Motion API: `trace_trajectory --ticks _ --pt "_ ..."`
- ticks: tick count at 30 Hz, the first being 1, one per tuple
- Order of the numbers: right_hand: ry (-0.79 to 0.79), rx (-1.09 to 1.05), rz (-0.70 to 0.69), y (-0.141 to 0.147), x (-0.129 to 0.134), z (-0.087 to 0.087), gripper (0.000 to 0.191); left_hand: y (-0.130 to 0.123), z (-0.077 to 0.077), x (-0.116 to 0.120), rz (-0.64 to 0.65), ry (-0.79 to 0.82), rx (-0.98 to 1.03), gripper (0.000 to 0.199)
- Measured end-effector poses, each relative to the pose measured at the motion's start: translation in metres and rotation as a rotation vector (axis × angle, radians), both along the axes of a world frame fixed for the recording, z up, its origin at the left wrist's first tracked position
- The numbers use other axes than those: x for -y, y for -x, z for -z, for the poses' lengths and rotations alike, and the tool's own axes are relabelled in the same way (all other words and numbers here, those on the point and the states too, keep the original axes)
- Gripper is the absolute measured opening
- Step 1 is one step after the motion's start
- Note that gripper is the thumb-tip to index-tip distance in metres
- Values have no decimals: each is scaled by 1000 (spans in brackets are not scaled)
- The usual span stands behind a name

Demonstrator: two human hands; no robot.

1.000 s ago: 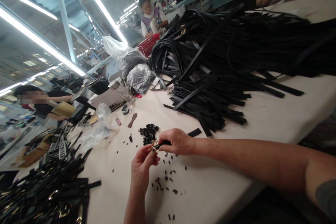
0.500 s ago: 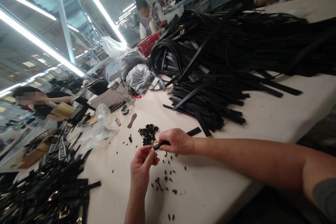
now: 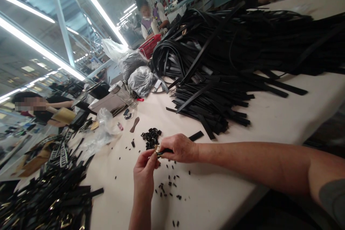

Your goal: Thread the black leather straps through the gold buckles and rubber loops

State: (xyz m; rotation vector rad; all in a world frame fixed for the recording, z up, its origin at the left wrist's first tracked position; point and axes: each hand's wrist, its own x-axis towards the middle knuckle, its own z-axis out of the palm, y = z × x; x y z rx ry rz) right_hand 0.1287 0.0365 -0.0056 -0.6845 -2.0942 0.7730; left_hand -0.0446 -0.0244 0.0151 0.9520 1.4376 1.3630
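Observation:
My left hand [image 3: 145,161] pinches a small gold-coloured buckle [image 3: 156,148] over the pale table [image 3: 129,194]. From the right, my right hand [image 3: 183,148] closes round a short black strap [image 3: 166,150], whose end meets the buckle. Both hands nearly touch. Just behind them lies a heap of small black loops [image 3: 151,137]. Several tiny black pieces [image 3: 161,187] are scattered on the table in front of and beneath my hands. The fingertips hide part of the buckle and strap.
A large pile of black straps [image 3: 215,54] covers the back right. Straps with gold buckles [image 3: 54,201] fill the front left. A clear jar [image 3: 125,95], plastic bags [image 3: 141,81] and a brown piece [image 3: 134,124] lie behind. Other people work at the back and upper right.
The buckle has turned and shows more of its frame between my fingers. My right hand has tilted slightly, and my left fingers have closed in around the buckle.

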Motion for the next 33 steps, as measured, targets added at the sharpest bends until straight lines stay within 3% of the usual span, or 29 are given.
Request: trace_trajectory --ticks 4,10,14,18,23,26,33 --pt "-17 -19 10 1 1 2 9 -1 5 -2 12 131 200 41" --pt "6 -26 5 -1 -1 -2 10 -5 6 -1 14 110 239 39" --pt "162 -12 -120 -7 -3 -11 21 5 1 -4 34 148 294 39" --pt "374 96 -248 -11 -5 -15 19 11 0 -2 29 183 359 40" --pt "307 57 -275 -10 -6 -11 20 8 3 1 133 231 458 43" --pt "291 64 -271 -9 -6 -9 19 5 5 -1 131 209 465 37" --pt "209 140 -144 -3 0 -8 18 -1 13 0 130 97 227 28"
